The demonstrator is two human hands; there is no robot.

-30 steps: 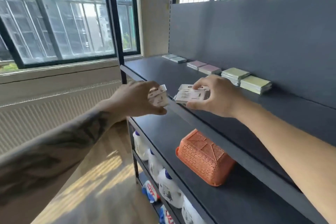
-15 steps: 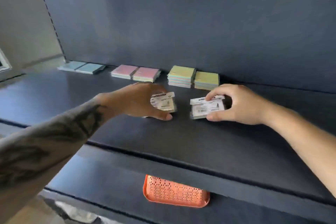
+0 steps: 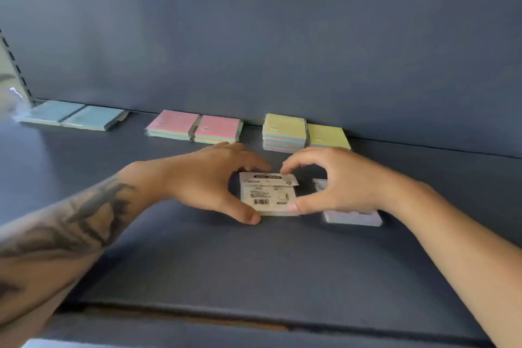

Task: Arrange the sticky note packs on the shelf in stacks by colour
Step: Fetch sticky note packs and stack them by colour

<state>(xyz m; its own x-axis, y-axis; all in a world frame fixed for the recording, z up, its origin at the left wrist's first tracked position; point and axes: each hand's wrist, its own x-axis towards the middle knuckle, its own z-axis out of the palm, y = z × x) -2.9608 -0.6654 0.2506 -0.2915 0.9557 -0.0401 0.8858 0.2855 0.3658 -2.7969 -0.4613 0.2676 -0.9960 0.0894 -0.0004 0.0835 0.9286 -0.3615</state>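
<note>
A sticky note pack (image 3: 268, 195) with its white barcode label facing up lies in the middle of the dark shelf (image 3: 254, 263). My left hand (image 3: 203, 181) grips its left side, thumb at the near corner and fingers over the far edge. My right hand (image 3: 339, 181) pinches its right side between thumb and forefinger. A lilac pack (image 3: 353, 217) lies flat on the shelf, partly hidden under my right palm. Along the back stand two blue packs (image 3: 70, 116), two pink-topped stacks (image 3: 195, 127) and two yellow-topped stacks (image 3: 285, 131).
The dark back panel (image 3: 282, 51) rises directly behind the stacks. A slotted upright (image 3: 17, 68) closes the shelf at the far left. The shelf's front lip (image 3: 254, 322) runs across the bottom of the view.
Each hand held its own labelled pack before. Now one pack lies on the shelf under my right hand, and both hands have closed on the other in the middle.
</note>
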